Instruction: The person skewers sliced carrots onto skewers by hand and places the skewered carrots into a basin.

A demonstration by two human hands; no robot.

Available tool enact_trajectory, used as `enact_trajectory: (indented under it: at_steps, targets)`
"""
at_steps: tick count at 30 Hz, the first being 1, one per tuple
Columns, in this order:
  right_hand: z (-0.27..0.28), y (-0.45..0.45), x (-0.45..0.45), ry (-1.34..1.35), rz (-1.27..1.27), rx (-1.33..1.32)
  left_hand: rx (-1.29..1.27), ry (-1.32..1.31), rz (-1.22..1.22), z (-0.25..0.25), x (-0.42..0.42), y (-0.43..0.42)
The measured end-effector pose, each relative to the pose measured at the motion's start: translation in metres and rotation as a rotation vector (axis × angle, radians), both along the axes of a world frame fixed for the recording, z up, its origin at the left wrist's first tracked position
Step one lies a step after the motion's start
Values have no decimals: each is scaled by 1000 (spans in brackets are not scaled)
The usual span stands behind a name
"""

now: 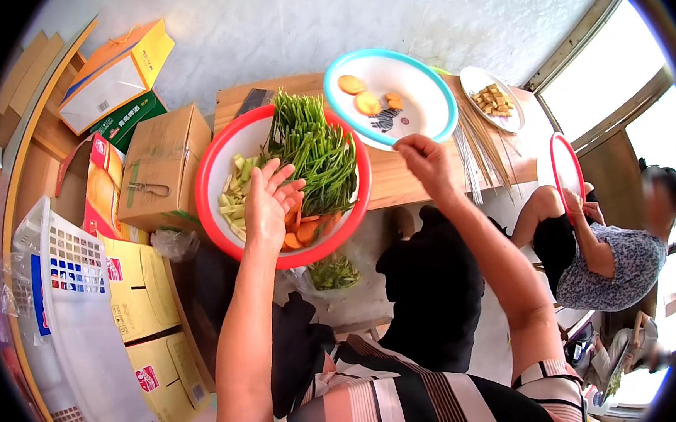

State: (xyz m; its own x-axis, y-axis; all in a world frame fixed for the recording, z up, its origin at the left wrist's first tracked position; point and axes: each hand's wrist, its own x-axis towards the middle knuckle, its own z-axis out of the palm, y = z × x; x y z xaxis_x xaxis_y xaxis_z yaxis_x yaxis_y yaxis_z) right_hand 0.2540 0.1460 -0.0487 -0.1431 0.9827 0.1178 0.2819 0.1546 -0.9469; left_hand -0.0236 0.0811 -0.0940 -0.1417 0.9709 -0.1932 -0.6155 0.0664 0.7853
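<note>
My left hand [270,207] is open, palm up and fingers spread, over the near side of a red-rimmed basin [208,207]. In that basin are a bunch of leafy greens [313,154], pale green chunks [234,196] and orange carrot slices [308,230]. Close to the near rim of a blue-rimmed white basin [450,100], my right hand [425,161] has its fingers pinched together. Whatever is between those fingertips is hidden. Several orange-yellow slices [367,102] lie inside the blue-rimmed basin.
Thin skewers [489,146] lie on the wooden table [394,178] beside a white plate [512,121] of brown cubes [494,101]. Cardboard boxes [157,164] and a white plastic basket [76,296] stand left. A seated person [608,260] holds a red-rimmed basin at right. Bagged greens [332,272] sit below.
</note>
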Motion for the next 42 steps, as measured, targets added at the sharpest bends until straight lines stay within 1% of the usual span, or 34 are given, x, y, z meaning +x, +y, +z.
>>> enact_trajectory:
  at_steps: [2, 6, 8, 9, 10, 12, 13, 14, 17, 22, 24, 26, 27, 29, 30, 32, 33, 37, 39, 41, 42]
  targets:
    - [5, 25, 16, -172, -127, 51, -20, -2, -22, 4, 3, -2]
    - [-25, 89, 57, -240, -209, 12, -22, 34, -78, 3, 5, -2]
    - [-40, 114, 67, -370, -295, -4, -22, 34, -75, 2, 7, -1]
    - [-43, 122, 70, -422, -326, -55, -25, 38, -83, 1, 8, 0]
    - [-56, 136, 76, -420, -328, -53, -29, 42, -91, 0, 9, 1]
    - [-97, 173, 93, -599, -407, -61, -40, 62, -94, 6, 11, 1]
    - [-98, 181, 93, -615, -394, -136, -48, 83, -117, 8, 11, 2]
    - [-100, 188, 91, -612, -395, -137, -55, 105, -139, 10, 12, 3]
    - [-109, 207, 87, -813, -438, -113, -47, 147, -162, 15, 15, 5]
    - [-121, 221, 84, -864, -492, -167, -54, 221, -177, 16, 17, 8]
    - [-127, 225, 85, -866, -503, -185, -63, 223, -171, 15, 18, 9]
    - [-128, 224, 88, -915, -428, -237, -57, 226, -169, 14, 18, 9]
    - [-127, 221, 89, -915, -431, -240, -58, 226, -173, 13, 19, 9]
    - [-113, 210, 85, -1000, -402, -155, -40, 235, -167, 12, 19, 9]
    - [-109, 205, 87, -1000, -409, -154, -36, 235, -172, 11, 18, 9]
    - [-90, 190, 88, -1000, -413, 1, -37, 255, -167, 9, 18, 8]
    - [-73, 178, 90, -920, -407, -14, -35, 261, -163, 9, 18, 7]
    - [-52, 142, 131, -775, -464, 207, -13, 260, -158, 5, 19, 4]
    - [-55, 121, 160, -758, -502, 137, -12, 256, -161, 2, 19, 2]
    - [-72, 100, 196, -780, -523, 31, -4, 286, -157, -3, 20, 2]
    - [-83, 89, 212, -788, -536, 20, -9, 302, -153, -1, 21, 1]
